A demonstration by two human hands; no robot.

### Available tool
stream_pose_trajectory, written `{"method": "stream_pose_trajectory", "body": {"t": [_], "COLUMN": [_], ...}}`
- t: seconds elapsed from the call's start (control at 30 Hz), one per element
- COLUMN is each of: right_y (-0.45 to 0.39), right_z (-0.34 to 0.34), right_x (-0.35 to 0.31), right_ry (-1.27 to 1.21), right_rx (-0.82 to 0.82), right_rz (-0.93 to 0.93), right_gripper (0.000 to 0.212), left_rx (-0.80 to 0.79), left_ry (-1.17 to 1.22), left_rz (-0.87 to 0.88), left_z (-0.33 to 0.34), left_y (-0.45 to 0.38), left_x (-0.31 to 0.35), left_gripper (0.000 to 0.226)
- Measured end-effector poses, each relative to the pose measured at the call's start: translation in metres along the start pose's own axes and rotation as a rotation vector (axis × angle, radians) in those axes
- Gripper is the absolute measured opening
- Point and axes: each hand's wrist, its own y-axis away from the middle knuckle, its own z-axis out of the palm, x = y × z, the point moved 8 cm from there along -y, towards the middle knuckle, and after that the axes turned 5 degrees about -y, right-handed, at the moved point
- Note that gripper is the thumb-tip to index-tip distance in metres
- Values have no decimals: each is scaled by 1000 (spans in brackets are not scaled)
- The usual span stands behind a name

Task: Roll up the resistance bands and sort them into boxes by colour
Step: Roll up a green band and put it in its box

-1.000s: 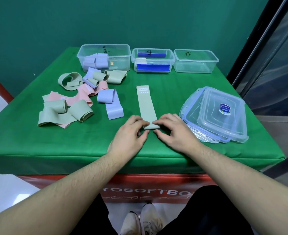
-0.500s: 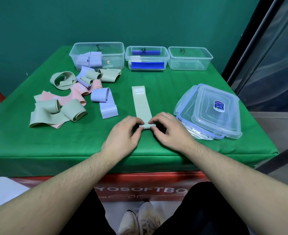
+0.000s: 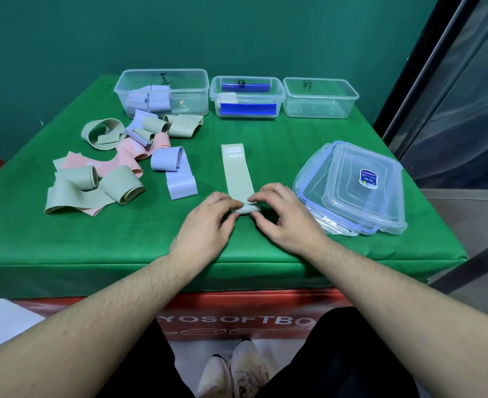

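Both hands pinch the near, rolled end of the sage green band (image 3: 238, 179). Left hand (image 3: 205, 225): thumb and curled fingertips close on the left side of the small roll, palm down, wrist low over the table edge, forearm running back toward the lower left. Right hand (image 3: 287, 218): index finger lies on top of the roll, thumb tucked at its near side, other fingers curled and arched over the cloth, forearm running back to the lower right.

The band lies flat and straight on the green table cover (image 3: 122, 239), running away from the person, with a pale printed label at its far end. Only the near end is rolled, into a short tight coil between the fingertips; the rest is unrolled.

To the left sits a loose pile of bands (image 3: 116, 168): sage, pink and lavender, some partly curled, some flat and overlapping. A lavender band (image 3: 175, 173) lies just left of the held one, apart from it.

Along the far edge are three clear boxes, each with a handwritten mark: the left box (image 3: 162, 93) holds lavender rolls, the middle box (image 3: 247, 96) shows blue strips and a pale piece, the right box (image 3: 320, 96) is clear-walled. A stack of clear lids (image 3: 357, 191) with blue rims lies to the right, near the right hand but not touching it.
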Motion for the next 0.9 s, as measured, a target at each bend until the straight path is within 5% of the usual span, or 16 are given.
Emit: {"method": "stream_pose_trajectory", "body": {"t": [0.23,0.9], "right_y": [-1,5], "right_z": [3,0], "right_x": [4,-13], "right_ry": [41,52], "right_rx": [-13,-32], "right_rz": [32,-64], "right_gripper": [30,18], "left_rx": [-93,-181], "left_ry": [-83,16], "left_rz": [11,170], "left_z": [3,-6], "left_y": [-6,0], "left_x": [0,-2], "left_gripper": [31,19]}}
